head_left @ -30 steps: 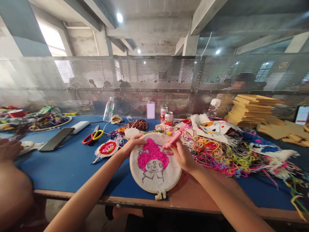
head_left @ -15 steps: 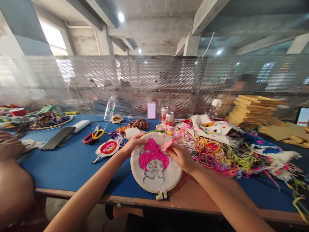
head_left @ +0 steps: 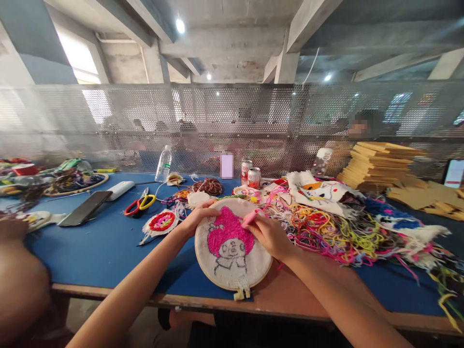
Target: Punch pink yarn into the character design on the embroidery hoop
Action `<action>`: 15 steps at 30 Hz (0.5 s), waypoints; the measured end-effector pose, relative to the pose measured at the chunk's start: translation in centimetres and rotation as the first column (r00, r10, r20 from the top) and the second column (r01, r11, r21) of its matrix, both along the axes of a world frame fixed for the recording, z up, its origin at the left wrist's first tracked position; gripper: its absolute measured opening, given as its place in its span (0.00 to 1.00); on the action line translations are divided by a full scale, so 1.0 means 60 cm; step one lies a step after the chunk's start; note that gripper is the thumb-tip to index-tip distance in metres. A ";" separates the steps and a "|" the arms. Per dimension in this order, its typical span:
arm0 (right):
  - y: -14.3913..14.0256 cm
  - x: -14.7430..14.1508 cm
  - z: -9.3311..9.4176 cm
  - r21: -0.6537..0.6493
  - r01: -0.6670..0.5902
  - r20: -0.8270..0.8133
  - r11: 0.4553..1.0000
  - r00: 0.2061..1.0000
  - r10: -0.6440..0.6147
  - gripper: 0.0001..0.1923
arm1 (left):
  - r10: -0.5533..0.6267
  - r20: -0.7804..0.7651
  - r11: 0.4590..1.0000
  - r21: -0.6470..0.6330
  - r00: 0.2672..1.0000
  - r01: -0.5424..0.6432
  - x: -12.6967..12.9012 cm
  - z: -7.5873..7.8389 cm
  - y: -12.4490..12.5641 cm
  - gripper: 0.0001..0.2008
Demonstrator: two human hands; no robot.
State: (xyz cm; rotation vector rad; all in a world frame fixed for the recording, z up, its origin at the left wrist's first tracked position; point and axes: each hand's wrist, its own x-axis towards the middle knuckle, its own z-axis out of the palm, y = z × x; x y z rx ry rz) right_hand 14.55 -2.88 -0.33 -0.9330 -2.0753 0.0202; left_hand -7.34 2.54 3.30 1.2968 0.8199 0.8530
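Note:
Tilted toward me at the table's edge is a round embroidery hoop (head_left: pixel 213 281) with white cloth stretched in it. The cloth bears a grey-outlined cartoon face under a hood of dense pink yarn loops (head_left: pixel 232 232). My left hand (head_left: pixel 202 215) grips the hoop's upper left rim, its fingers partly hidden behind. A pink punch needle (head_left: pixel 251 218) is pinched in my right hand (head_left: pixel 270 234), close to the right edge of the pink patch. Its tip is hidden, so whether it is in the cloth cannot be told.
To the right spreads a heap of tangled yarn (head_left: pixel 315 224), before stacked brown envelopes (head_left: pixel 377 166). Scissors (head_left: pixel 141 203), a phone (head_left: pixel 86 209), a round patch (head_left: pixel 161 222) and a water bottle (head_left: pixel 164 164) lie or stand left. Two cans (head_left: pixel 253 178) stand behind. Another person's arm (head_left: pixel 21 266) is at far left.
The punch needle has swung to a different tilt in my right hand, its back end now nearer the hand. The hoop and my left hand hold nearly still. The other person's hand shifted left.

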 end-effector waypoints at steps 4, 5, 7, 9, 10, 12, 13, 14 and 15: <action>-0.001 0.002 -0.003 -0.043 0.022 -0.114 0.999 0.993 -0.027 0.06 | 0.007 -0.009 1.000 -0.011 1.000 -0.008 0.000 -0.001 0.000 0.10; -0.001 0.003 -0.004 -0.048 0.014 -0.133 0.999 0.991 -0.020 0.07 | 0.008 -0.012 1.000 -0.010 1.000 -0.008 0.000 -0.001 0.000 0.10; 0.000 0.003 -0.005 -0.055 0.003 -0.169 0.998 0.986 -0.013 0.07 | 0.009 -0.017 1.000 -0.008 1.000 -0.009 0.000 0.000 0.000 0.10; 0.000 0.003 -0.005 -0.058 -0.011 -0.210 0.998 0.978 -0.001 0.06 | 0.010 -0.018 1.000 -0.007 1.000 -0.010 0.000 0.001 0.000 0.10; 0.000 0.003 -0.004 -0.059 -0.021 -0.230 0.998 0.973 0.007 0.06 | 0.010 -0.017 1.000 -0.006 1.000 -0.010 0.000 0.001 -0.001 0.10; -0.001 0.003 -0.004 -0.055 -0.041 -0.254 0.998 0.967 0.026 0.06 | 0.012 -0.017 1.000 -0.005 1.000 -0.012 0.001 0.002 -0.001 0.11; 0.000 0.003 -0.003 -0.053 -0.048 -0.256 0.997 0.966 0.032 0.06 | 0.013 -0.019 1.000 -0.005 1.000 -0.013 0.001 0.002 -0.001 0.11; 0.000 0.003 -0.003 -0.052 -0.052 -0.250 0.997 0.967 0.037 0.06 | 0.015 -0.022 1.000 -0.003 1.000 -0.015 0.001 0.002 0.000 0.11; 0.000 0.003 -0.003 -0.050 -0.054 -0.241 0.997 0.970 0.041 0.05 | 0.016 -0.024 1.000 -0.001 1.000 -0.016 0.001 0.002 0.000 0.11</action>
